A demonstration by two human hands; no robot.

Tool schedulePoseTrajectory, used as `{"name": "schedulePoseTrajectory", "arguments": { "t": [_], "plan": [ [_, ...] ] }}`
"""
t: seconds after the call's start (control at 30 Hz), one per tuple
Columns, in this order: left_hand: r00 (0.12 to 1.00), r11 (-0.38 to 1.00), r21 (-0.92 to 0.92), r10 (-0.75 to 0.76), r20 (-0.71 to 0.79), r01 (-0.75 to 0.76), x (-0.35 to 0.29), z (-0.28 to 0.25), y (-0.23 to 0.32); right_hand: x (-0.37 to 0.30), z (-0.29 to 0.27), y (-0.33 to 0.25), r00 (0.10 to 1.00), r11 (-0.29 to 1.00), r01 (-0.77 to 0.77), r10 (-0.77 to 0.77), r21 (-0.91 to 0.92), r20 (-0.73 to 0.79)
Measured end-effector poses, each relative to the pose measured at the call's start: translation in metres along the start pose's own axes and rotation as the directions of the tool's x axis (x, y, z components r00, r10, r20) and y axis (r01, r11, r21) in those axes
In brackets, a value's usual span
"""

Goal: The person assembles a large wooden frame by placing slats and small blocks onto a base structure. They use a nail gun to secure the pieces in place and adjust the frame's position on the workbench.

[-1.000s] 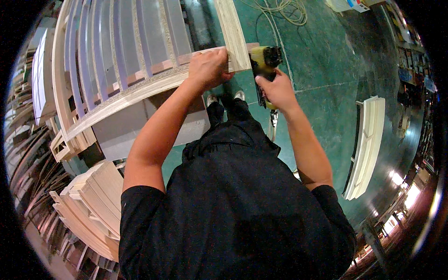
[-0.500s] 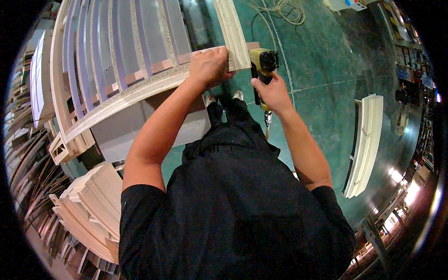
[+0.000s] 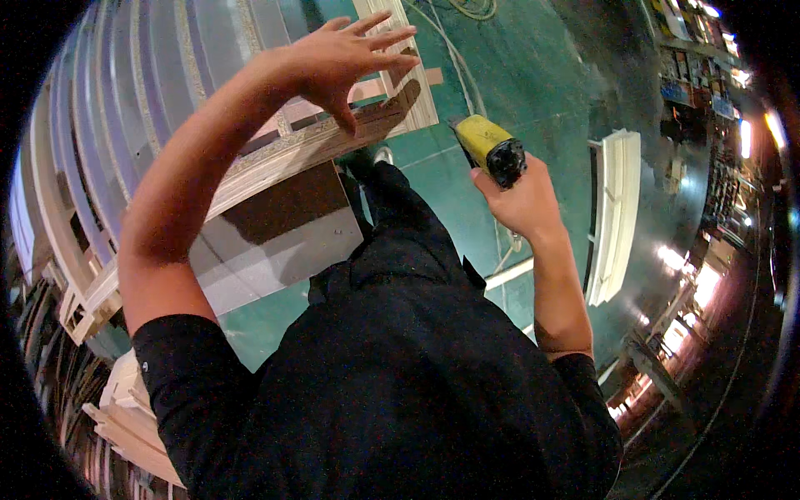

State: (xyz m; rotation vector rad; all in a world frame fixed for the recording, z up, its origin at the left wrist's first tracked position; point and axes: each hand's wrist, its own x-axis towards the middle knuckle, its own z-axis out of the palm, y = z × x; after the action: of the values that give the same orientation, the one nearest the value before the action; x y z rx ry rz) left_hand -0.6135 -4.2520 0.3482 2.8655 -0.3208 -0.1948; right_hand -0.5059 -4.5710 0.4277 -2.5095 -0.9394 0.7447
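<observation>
My left hand (image 3: 350,62), fingers spread apart, hangs over the near right corner of a plywood-edged wooden frame (image 3: 404,112) and holds nothing. Its shadow falls on the frame's edge. Long slats with speckled edges (image 3: 187,62) run across the frame. Off to the right of that corner, my right hand (image 3: 529,196) is wrapped round the handle of a yellow and black nail gun (image 3: 487,142). The gun is clear of the wood, and its black end cap points toward me. Most of its handle is hidden in my fist.
A grey panel (image 3: 296,237) sits beneath the frame's near edge. A pale slatted wooden piece (image 3: 617,217) lies on the green floor (image 3: 533,125) at right. Coiled hose (image 3: 475,7) rests at the far side. Stacked wooden parts (image 3: 133,417) stand at lower left.
My left hand has let go of the frame's corner, lifted and spread its fingers. The nail gun has moved right, away from the corner, and turned. The whole view has shifted.
</observation>
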Motion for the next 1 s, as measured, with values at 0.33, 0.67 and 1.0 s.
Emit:
{"name": "schedulePoseTrajectory", "arguments": {
  "t": [0.33,0.67,1.0],
  "plan": [
    [0.975,0.980,-0.002,0.197,0.102,-0.198,0.031,0.005,-0.004,-0.004,0.024,-0.024,0.942,0.854,-0.334,0.284,0.398,0.181],
    [0.984,0.982,-0.067,0.176,0.027,-0.174,0.038,0.018,-0.008,0.011,0.055,-0.043,0.978,0.868,-0.188,0.123,0.459,0.167],
    [0.970,0.945,-0.233,0.243,0.025,-0.230,0.026,-0.017,-0.009,0.014,0.068,-0.055,0.967,0.912,-0.204,0.132,0.357,0.216]
  ]
}}
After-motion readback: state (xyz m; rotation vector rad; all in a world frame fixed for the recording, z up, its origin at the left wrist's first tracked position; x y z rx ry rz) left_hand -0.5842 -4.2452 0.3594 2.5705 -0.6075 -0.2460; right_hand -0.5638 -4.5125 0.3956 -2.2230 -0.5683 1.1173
